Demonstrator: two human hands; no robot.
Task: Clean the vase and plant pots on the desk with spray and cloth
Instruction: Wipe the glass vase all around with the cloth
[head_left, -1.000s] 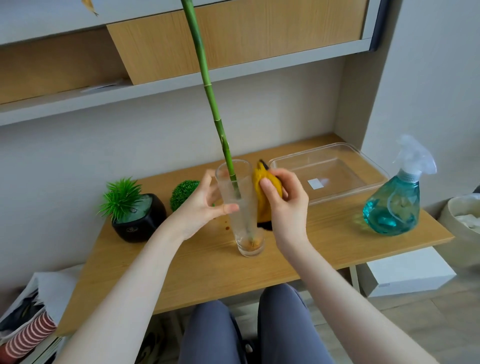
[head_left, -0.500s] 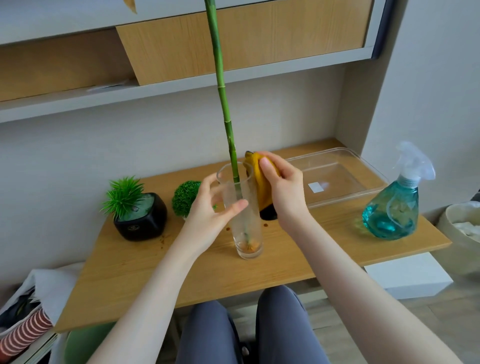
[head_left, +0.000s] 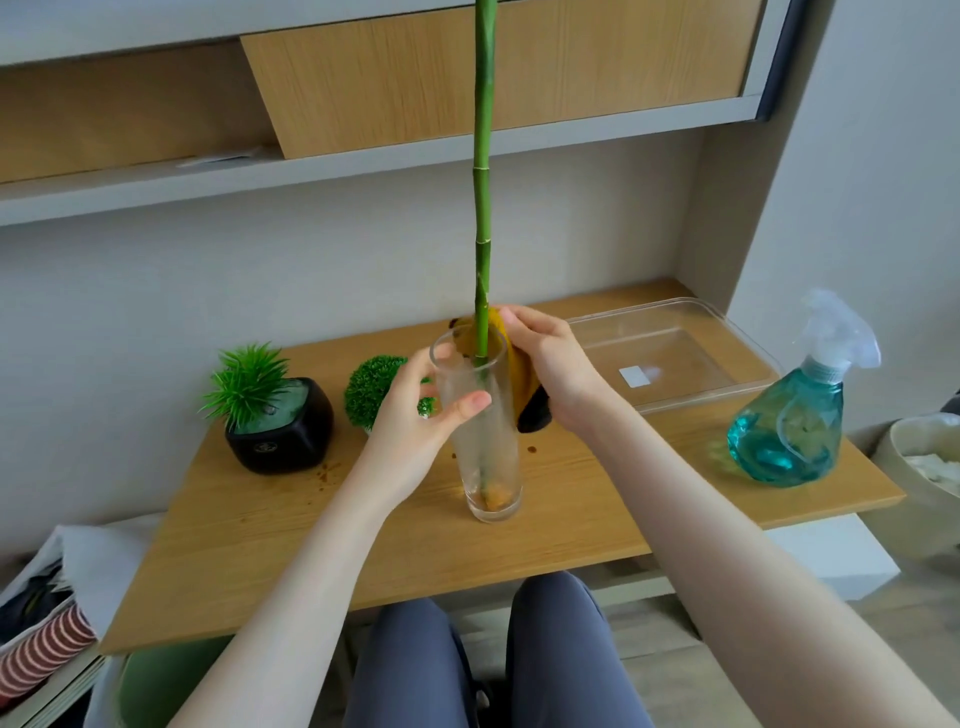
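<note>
Two hands meet at a tall glass vase (head_left: 485, 447) standing upright near the middle of the wooden table (head_left: 291, 561), well back from the front edge. A green bamboo stalk (head_left: 483, 208) rises out of it past the top of the view. Open tabletop lies in front of the vase and to its left front; behind it the wall closes off the far edge. The left hand (head_left: 415, 426) takes the vase's upper half in a narrow grip, thumb across the near side and fingers round the far side. The right hand (head_left: 556, 364) holds a yellow cloth (head_left: 522, 374) with a dark end, pressing it against the vase's right side by the rim. A black pot with a spiky green plant (head_left: 275, 421) and a round green ball plant (head_left: 371, 392) sit at back left. A clear plastic tray (head_left: 670, 353) sits at back right, and a teal spray bottle (head_left: 795, 415) stands close to the table's right edge.
</note>
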